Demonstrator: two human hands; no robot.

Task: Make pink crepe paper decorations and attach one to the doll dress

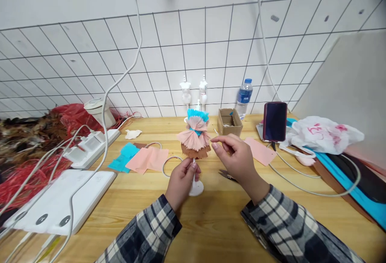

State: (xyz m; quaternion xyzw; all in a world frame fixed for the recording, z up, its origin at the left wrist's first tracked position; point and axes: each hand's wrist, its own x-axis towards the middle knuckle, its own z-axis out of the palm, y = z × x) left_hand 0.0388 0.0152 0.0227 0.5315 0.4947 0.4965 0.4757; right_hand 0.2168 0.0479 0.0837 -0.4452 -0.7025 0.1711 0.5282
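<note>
My left hand (183, 178) grips the white stem of a small dress-form stand, whose round base (196, 188) shows below it. The form wears a crepe-paper dress (194, 134) with a blue top, pleated pink layers and a brown lower layer. Just right of the dress, my right hand (237, 154) has its fingers curled, with thumb and index fingertips close together at the pink layer's edge. Whether anything is between those fingertips I cannot make out. Small dark scissors (227, 175) lie beneath my right hand, partly hidden by it.
Blue paper (122, 157) and pink paper (147, 158) lie on the left. Behind stand white dress forms (186, 90), a cardboard box (230, 122) and a water bottle (244, 97). On the right are a phone (274, 121) and a plastic bag (327, 134). Cables hang across the left side.
</note>
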